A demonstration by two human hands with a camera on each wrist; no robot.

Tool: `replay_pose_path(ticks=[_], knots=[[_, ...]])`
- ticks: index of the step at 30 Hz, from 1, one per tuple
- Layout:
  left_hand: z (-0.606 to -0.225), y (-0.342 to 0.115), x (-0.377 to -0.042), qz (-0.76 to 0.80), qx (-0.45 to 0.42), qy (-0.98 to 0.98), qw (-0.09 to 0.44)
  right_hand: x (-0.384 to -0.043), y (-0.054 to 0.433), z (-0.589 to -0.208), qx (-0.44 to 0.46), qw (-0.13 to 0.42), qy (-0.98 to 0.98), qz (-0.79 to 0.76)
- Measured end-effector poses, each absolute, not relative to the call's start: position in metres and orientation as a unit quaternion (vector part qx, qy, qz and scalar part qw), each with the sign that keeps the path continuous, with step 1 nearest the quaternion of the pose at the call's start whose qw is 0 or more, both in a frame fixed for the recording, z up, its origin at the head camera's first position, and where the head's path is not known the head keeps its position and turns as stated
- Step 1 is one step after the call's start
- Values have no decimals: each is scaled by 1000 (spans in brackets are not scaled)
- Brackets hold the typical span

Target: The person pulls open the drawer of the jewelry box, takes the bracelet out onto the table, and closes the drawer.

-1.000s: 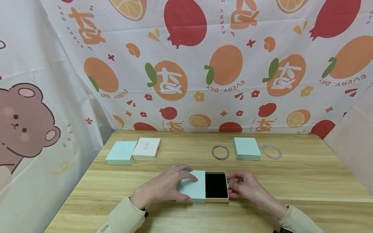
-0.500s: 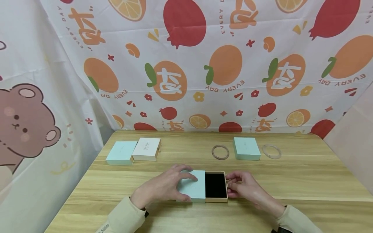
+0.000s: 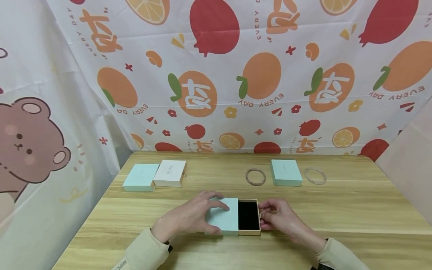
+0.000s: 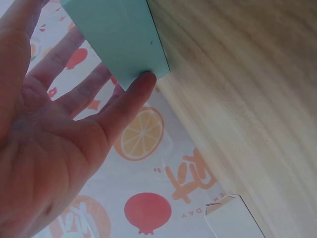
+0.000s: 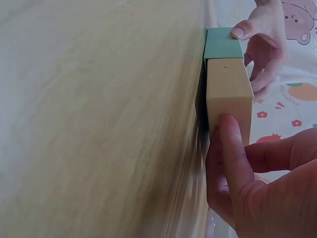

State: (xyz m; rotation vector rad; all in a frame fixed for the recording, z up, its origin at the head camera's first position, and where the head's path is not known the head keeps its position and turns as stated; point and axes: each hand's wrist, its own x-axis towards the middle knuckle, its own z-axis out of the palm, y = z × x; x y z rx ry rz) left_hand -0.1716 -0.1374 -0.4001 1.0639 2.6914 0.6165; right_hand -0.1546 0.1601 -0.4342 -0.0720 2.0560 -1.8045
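The worktop point(image 3: 364, 210) carries the mint sleeve point(image 3: 228, 219), its drawer point(image 3: 249, 232) jutting rightward. Fingers of the left hand point(image 3: 192, 212) grip the sleeve; those of the right hand point(image 3: 278, 217), loosely spread, touch the drawer's end, where off-centre pressure could skew and jam it.

The part-open box point(image 3: 233, 217) bars the near middle of the tabletop point(image 3: 364, 217); beyond it, room to pass lies between the white box point(image 3: 170, 173) and the brown ring point(image 3: 248, 179).
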Motion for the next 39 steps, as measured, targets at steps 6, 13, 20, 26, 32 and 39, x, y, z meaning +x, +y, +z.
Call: replay_pose_path(ticks=[6, 13, 20, 26, 32, 39], knots=[[-401, -137, -172, 208, 357, 906, 94, -154, 159, -432, -21, 202, 735, -647], [-400, -137, -172, 204, 355, 908, 91, -154, 156, -431, -21, 204, 736, -645], [-399, -137, -171, 206, 354, 908, 93, -155, 152, -435, -25, 203, 736, -645], [-399, -136, -171, 204, 352, 909, 92, -154, 148, -434, -18, 202, 738, -643], [-398, -136, -172, 206, 351, 908, 92, -154, 145, -433, -22, 199, 737, -646], [-398, -136, -172, 205, 354, 908, 89, -154, 144, -433, -17, 197, 735, -648]])
